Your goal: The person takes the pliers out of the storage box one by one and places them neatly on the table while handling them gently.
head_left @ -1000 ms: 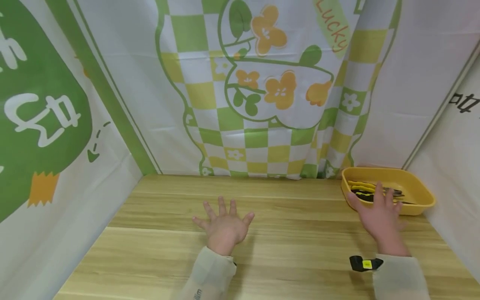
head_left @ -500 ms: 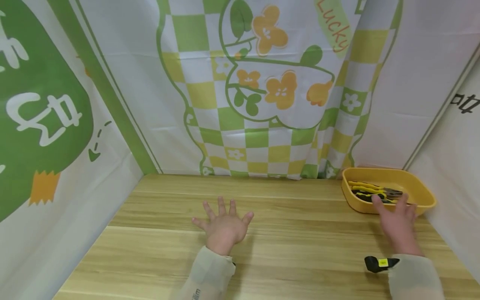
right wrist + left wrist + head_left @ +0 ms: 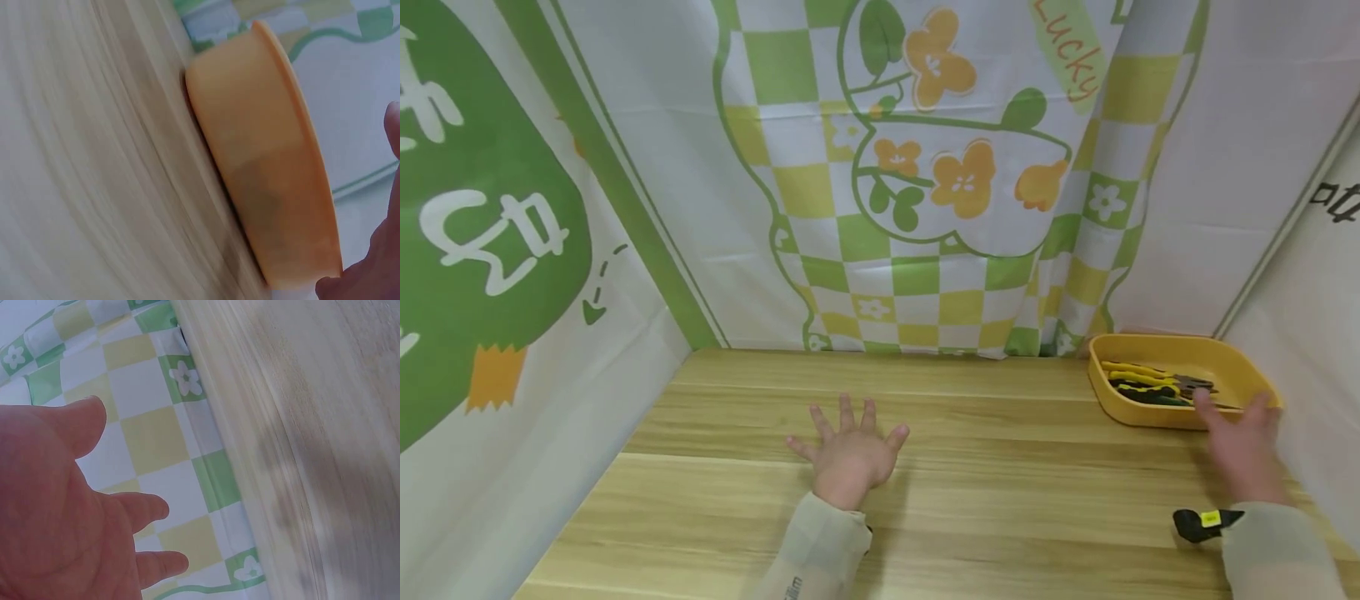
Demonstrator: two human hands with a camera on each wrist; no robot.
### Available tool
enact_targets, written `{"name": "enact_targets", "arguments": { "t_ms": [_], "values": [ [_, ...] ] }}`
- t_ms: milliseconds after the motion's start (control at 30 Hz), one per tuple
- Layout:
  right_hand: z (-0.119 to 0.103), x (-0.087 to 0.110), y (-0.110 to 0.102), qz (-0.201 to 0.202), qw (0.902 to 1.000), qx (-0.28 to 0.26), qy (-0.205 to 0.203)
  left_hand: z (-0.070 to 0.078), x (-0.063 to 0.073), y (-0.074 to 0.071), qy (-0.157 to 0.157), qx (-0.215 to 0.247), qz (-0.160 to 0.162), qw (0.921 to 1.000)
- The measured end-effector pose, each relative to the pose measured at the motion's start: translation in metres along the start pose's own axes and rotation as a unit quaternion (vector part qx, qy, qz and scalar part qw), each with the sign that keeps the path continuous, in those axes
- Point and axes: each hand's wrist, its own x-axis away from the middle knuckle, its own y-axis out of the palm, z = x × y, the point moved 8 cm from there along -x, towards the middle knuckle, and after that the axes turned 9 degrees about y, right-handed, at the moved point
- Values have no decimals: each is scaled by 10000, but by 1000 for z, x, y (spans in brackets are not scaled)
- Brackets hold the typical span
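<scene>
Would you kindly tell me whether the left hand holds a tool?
No, the left hand is spread wide and holds nothing.

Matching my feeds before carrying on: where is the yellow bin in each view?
Head: the yellow bin sits at right, below mid-height, by the right hand.
Left wrist: not in the picture.
Right wrist: just right of center, spanning most of the height.
Shared landmark: the checkered cloth, in all three.

Place: booth (image 3: 662, 100), cloth-walled — home or workshop, cannot tell. Table (image 3: 992, 492), 6 o'clock: wood-grain top. Back cloth (image 3: 917, 275), 12 o'clock: green-yellow checks, orange flowers, "Lucky". Left cloth (image 3: 482, 158), 9 o'clock: green patch, white lettering. Right cloth (image 3: 1326, 325), 3 o'clock: white, black lettering. Tray (image 3: 1123, 407), 3 o'clock — yellow, holding hand tools (image 3: 1150, 387).
</scene>
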Motion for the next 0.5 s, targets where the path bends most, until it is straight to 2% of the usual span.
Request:
{"name": "enact_targets", "arguments": {
  "t_ms": [200, 433, 500],
  "values": [
    [22, -21, -19, -161, 9995, -15, 254, -2, 0, -1, -3, 21, 27, 10000],
    [36, -36, -37, 101, 9980, -321, 544, 0, -1, 0, 43, 78, 33, 10000],
    [38, -40, -40, 82, 9978, -409, 508, 0, -2, 0, 42, 82, 44, 9999]
  ]
}}
